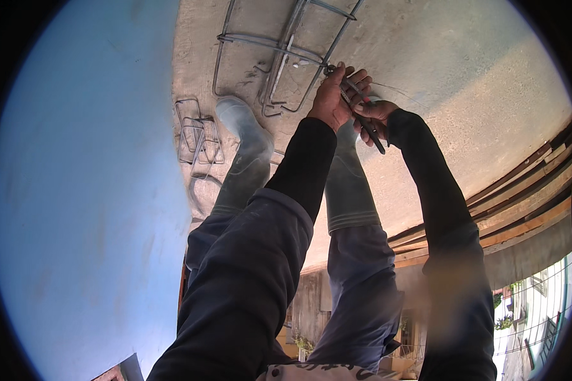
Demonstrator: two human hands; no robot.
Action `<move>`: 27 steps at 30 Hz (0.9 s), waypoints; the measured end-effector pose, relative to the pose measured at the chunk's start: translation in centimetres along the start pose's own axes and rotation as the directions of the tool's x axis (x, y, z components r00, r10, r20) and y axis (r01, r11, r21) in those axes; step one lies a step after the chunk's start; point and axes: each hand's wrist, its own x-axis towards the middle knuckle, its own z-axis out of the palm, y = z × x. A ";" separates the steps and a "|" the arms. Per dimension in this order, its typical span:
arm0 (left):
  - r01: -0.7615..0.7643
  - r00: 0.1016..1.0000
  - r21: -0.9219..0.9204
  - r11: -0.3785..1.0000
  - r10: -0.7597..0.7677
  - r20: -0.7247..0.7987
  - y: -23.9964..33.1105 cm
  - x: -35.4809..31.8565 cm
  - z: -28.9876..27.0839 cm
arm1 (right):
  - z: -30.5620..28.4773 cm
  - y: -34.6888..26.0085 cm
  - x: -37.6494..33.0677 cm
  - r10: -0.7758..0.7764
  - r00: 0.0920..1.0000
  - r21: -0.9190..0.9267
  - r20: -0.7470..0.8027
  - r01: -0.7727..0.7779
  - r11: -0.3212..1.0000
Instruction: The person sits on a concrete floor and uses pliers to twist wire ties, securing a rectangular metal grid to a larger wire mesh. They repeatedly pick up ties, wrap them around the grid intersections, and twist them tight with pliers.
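A steel reinforcing-bar frame, with long bars crossed by bent ties, lies on the concrete ground ahead of me. At its right near corner, my left hand is closed round dark-handled pliers, its fingers curled over them. The jaws sit by the bar joint and are mostly hidden by that hand. Close beside it, my right hand grips the handles lower down, partly covered by its dark sleeve. A thin wire sticks out to the right from near the fingers. Something small and red shows between the hands.
Several loose rectangular steel stirrups lie on the left beside my rubber boot. A blue wall rises along the left side. Stacked wooden boards line the right edge. My other boot stands below my hands.
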 end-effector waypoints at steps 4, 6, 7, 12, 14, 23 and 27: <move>-0.020 0.982 0.088 0.996 0.036 -0.186 -1.2 1.6 0.8 | 1.3 -0.1 -2.2 -0.296 0.903 -0.625 -0.311 0.041 0.780; -0.128 0.934 -0.021 0.992 0.113 -0.339 -2.1 2.2 2.5 | 3.2 2.5 -2.8 -0.700 0.663 -0.955 -0.264 -0.079 0.285; -0.191 0.901 -0.070 0.979 0.147 -0.408 -2.4 2.6 3.5 | 5.1 3.8 -3.2 -0.846 0.486 -0.955 -0.219 -0.285 0.084; -0.144 0.943 0.035 0.989 0.148 -0.298 -2.9 4.0 2.7 | -0.2 2.4 1.2 -0.805 0.529 -0.920 -0.267 -0.389 0.050; -0.127 0.956 0.262 0.957 0.188 -0.224 -3.3 4.2 2.7 | -3.1 1.8 1.9 -0.795 0.560 -0.948 -0.232 -0.314 0.056; -0.216 0.926 0.357 0.909 0.307 -0.222 -3.7 4.1 0.7 | -4.1 0.2 2.4 -0.485 0.819 -0.916 -0.307 -0.116 0.384; -0.187 0.960 0.377 0.907 0.250 -0.125 -2.9 2.8 -0.6 | -3.3 0.0 1.2 0.232 0.967 -0.209 -0.105 -0.249 0.946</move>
